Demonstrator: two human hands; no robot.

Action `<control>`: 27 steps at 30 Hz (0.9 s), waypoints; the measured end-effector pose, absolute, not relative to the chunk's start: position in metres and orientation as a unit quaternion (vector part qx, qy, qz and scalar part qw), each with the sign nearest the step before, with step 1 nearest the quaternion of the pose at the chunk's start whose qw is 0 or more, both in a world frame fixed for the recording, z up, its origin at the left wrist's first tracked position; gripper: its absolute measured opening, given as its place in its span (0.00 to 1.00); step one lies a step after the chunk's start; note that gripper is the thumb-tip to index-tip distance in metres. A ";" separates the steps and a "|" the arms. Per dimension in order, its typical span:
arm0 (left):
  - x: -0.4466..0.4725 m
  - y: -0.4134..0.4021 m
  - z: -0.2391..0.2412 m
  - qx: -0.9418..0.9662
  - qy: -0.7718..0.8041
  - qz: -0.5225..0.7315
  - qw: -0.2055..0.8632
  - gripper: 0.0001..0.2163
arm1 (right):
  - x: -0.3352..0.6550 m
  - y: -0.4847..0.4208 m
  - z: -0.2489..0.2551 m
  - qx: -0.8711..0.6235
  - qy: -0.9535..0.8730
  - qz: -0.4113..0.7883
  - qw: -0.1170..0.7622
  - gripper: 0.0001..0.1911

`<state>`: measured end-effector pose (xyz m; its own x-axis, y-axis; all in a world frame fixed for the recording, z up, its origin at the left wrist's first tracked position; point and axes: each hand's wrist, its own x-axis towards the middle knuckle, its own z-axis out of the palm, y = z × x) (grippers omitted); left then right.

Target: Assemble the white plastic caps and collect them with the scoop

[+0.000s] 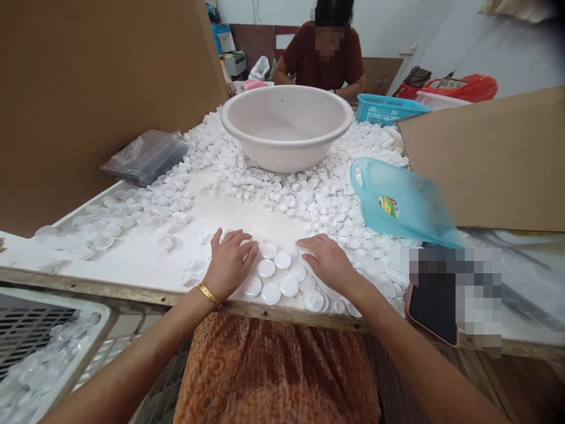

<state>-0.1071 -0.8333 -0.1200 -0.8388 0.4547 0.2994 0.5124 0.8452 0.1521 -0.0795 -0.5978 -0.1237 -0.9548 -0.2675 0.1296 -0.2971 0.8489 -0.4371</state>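
Several flat white round plastic pieces (266, 268) lie on the white tabletop (220, 203) close to its front edge, between my two hands. My left hand (230, 259) rests palm down on the left side of them, its fingers spread and slightly bent. On the right side, my right hand (327, 259) is stretched out low over the table with thumb and fingers apart. Its fingertips are beside the white pieces, and I see nothing held in either hand. A large heap of small white plastic pieces (318, 200) covers the table beyond.
A big white basin (286, 150) stands on the heap. To the right are a translucent blue plastic board (410, 203), a phone (432, 300) and cardboard (489, 165). A plastic-wrapped grey pack (150, 156) lies left; a crate (99, 312) stands below. A person (300, 50) sits opposite.
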 end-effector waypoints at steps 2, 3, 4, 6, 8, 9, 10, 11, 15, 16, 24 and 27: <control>-0.107 -0.825 -0.117 -0.242 -0.951 -0.129 0.140 0.11 | -0.080 -0.606 -0.128 0.172 -0.966 0.191 0.012 0.16; -0.106 -0.820 -0.117 -0.242 -0.951 -0.131 0.142 0.10 | -0.084 -0.610 -0.130 0.178 -0.969 0.170 0.006 0.16; -0.105 -0.814 -0.117 -0.245 -0.951 -0.129 0.138 0.10 | -0.088 -0.614 -0.132 0.178 -0.972 0.152 0.001 0.15; -0.100 -0.806 -0.119 -0.253 -0.954 -0.120 0.110 0.10 | -0.096 -0.617 -0.136 0.172 -0.977 0.126 -0.004 0.14; -0.096 -0.808 -0.124 -0.257 -0.954 -0.129 0.088 0.12 | -0.102 -0.614 -0.140 0.165 -0.979 0.120 0.001 0.14; -0.095 -0.814 -0.126 -0.254 -0.953 -0.139 0.091 0.13 | -0.104 -0.611 -0.141 0.163 -0.979 0.123 0.009 0.14; -0.096 -0.823 -0.127 -0.245 -0.952 -0.148 0.103 0.14 | -0.105 -0.608 -0.142 0.162 -0.978 0.129 0.021 0.14; -0.097 -0.834 -0.128 -0.228 -0.953 -0.155 0.122 0.15 | -0.105 -0.607 -0.141 0.158 -0.977 0.141 0.036 0.14; -0.112 -0.880 -0.126 -0.135 -0.968 -0.145 0.153 0.13 | -0.109 -0.625 -0.124 0.124 -0.961 0.233 0.078 0.16; -0.115 -0.888 -0.125 -0.125 -0.971 -0.138 0.150 0.13 | -0.112 -0.638 -0.118 0.132 -0.955 0.258 0.071 0.16; -0.113 -0.891 -0.131 -0.100 -0.971 -0.146 0.164 0.12 | -0.155 -0.745 -0.115 0.258 -0.949 0.181 0.005 0.16; -0.112 -0.896 -0.132 -0.104 -0.968 -0.148 0.172 0.12 | -0.160 -0.748 -0.124 0.262 -0.953 0.156 0.001 0.15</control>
